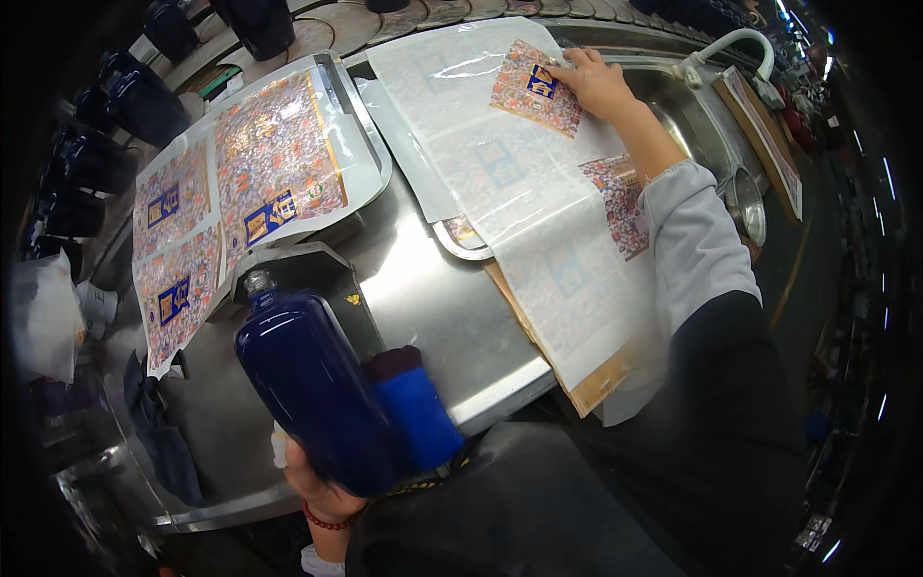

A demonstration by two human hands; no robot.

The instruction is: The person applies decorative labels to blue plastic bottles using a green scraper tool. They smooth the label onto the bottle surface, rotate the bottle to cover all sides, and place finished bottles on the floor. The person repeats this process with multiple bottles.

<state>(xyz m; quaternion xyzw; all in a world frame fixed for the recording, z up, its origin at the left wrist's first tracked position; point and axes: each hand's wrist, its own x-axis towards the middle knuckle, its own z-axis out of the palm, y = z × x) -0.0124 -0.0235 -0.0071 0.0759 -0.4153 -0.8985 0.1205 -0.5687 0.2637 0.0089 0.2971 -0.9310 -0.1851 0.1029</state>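
Note:
My left hand point(322, 486) is wrapped around the lower end of a dark blue glass bottle point(312, 385), which tilts with its clear neck pointing up and away. Some white material shows at that hand's fingers. At the upper right, my right hand point(596, 85) grips the edge of a small floral decal point(524, 106) with a blue panel. This decal lies over a large translucent white sheet point(452, 106). Under the sheet, more patterned decals show faintly, and one floral decal point(620, 207) sticks out beside my right forearm.
A metal tray point(370, 144) at left carries large floral decal sheets point(274, 144). Blue cloth point(418, 409) lies by the bottle, dark cloth point(163, 433) on the steel counter. A sink with a white faucet point(735, 40) is at right. Several dark blue bottles point(144, 101) stand far left.

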